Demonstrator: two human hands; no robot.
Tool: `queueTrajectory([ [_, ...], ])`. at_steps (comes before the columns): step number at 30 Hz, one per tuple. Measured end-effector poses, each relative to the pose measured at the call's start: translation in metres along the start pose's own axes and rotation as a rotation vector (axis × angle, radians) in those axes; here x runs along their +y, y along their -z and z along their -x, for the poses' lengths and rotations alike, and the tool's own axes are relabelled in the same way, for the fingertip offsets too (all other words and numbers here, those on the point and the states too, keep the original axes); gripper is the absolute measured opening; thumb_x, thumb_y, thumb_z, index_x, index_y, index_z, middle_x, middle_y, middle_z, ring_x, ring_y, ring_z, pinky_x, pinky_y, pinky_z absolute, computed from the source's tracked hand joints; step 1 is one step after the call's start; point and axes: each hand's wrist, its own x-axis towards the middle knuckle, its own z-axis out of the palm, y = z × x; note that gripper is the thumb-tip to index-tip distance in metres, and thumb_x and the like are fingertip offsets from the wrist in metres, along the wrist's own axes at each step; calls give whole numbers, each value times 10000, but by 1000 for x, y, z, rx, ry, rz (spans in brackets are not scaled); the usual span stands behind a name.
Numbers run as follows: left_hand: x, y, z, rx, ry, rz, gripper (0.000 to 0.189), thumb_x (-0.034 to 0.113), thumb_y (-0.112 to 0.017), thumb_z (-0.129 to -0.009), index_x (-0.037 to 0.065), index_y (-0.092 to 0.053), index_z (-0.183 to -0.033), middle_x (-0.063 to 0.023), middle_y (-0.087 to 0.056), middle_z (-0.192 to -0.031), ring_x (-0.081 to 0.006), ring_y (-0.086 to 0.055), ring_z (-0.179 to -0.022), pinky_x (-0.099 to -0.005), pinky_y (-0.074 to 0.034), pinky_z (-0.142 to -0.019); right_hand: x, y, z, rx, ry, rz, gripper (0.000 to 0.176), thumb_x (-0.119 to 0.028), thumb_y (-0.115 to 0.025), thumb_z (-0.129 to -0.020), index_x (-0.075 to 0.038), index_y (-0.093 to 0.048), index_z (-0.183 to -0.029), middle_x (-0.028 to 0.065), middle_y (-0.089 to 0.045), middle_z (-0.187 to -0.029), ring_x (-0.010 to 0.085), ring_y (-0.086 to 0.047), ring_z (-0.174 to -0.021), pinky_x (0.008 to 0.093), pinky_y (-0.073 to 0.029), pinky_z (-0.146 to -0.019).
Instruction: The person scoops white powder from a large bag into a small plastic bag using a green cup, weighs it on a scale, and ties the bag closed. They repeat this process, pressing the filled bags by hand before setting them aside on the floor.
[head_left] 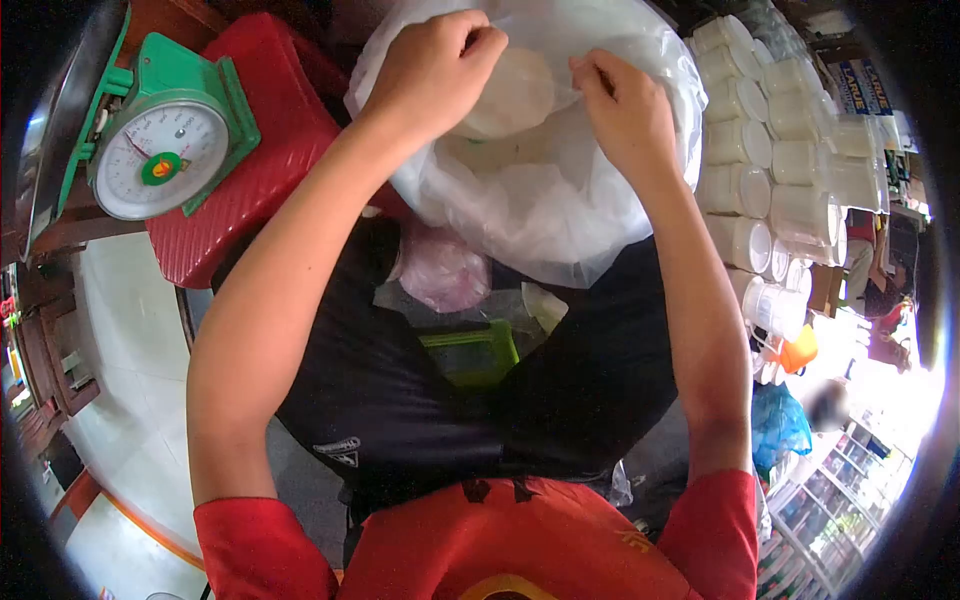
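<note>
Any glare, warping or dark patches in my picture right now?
Head view: glare washes out the far right, beyond the tubs; head view: strong fisheye bending, corners black; head view: the white bag looks pale, but left hand and right hand stand out.

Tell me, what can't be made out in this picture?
All in the head view:
Left hand: its own curled fingers hide whatever it may grip.
White plastic bag: cloudy folds obscure what lies deeper inside.
Scale: its finest dial markings are too small to read.
Green container: partly hidden by the dark trousers.
</note>
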Motion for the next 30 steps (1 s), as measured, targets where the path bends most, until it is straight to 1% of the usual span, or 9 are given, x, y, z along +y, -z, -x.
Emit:
queueTrajectory([
  [3, 3, 4, -1, 82, -48, 49, 278, 219, -594, -1001, -31, -664, -902, -236, -662, -783, -404, -672, -748, -468, -487, -668, -14, 2, 8, 50, 29, -194, 299, -333, -584, -999, -78, -733, -1044, 211, -727, -939, 443, -694, -910, 492, -544, -804],
  [7, 22, 11, -1, -29, -1, 82, 284, 199, -579, -1009, -44, -640, -875, -224, -642, -744, -387, -658, -713, -466, -494, -664, -4, 3, 4, 113, 69, -156, 280, -311, -582, -1005, -63, -712, -1008, 213, -711, -901, 423, -699, -873, 485, -538, -773],
  [9, 7, 3, -2, 36, -76, 193, 357, 294, -560, -977, -19, -627, -820, -205, -602, -668, -368, -630, -638, -456, -470, -638, -11, 9, 7, 14, 145, -261, 280, -318, -595, -997, -58, -699, -996, 199, -704, -846, 414, -698, -828, 484, -531, -746],
  [11, 4, 5, 0, 16, 43, 204, 362, 371, -596, -1013, 28, -707, -1043, -59, -633, -708, -182, -607, -639, -327, -477, -630, -1, 9, 8, 75, 133, -181, 284, -328, -607, -991, -61, -701, -1002, 194, -702, -822, 411, -698, -808, 480, -532, -738],
  [12, 2, 10, -3, 19, -2, 222, 358, 369, -589, -1026, 29, -689, -977, 19, -557, -678, -97, -526, -618, -293, -428, -580, 3, 11, 5, 138, 137, -100, 288, -338, -618, -985, -64, -704, -1008, 188, -701, -799, 407, -699, -787, 476, -533, -730],
  [19, 19, 11, 6, -36, -46, 167, 357, 342, -573, -1031, 0, -637, -951, -53, -510, -656, -159, -507, -615, -338, -425, -611, -17, 21, 4, 88, 29, -67, 272, -323, -612, -982, -77, -719, -1023, 211, -708, -811, 437, -686, -790, 486, -542, -735],
  [24, 10, 8, 2, -52, -2, 138, 370, 351, -568, -1029, -6, -658, -986, -90, -563, -694, -182, -542, -657, -360, -449, -655, -17, 10, 2, 142, 213, -26, 285, -324, -602, -990, -60, -709, -977, 223, -710, -881, 438, -676, -824, 484, -536, -734],
  [28, -1, 5, -2, -5, 59, 158, 375, 352, -572, -1024, -8, -677, -999, -95, -597, -715, -186, -559, -666, -360, -460, -668, -20, 18, 3, 185, 189, -71, 302, -334, -597, -997, -52, -702, -977, 221, -702, -867, 415, -674, -792, 465, -525, -726],
  [30, -6, 0, -1, 172, -141, 176, 369, 337, -580, -1016, -16, -685, -998, -90, -589, -696, -175, -551, -638, -353, -462, -646, -36, 31, 13, 82, 33, -138, 321, -343, -601, -1004, -37, -696, -979, 212, -690, -829, 390, -646, -739, 436, -509, -710],
])
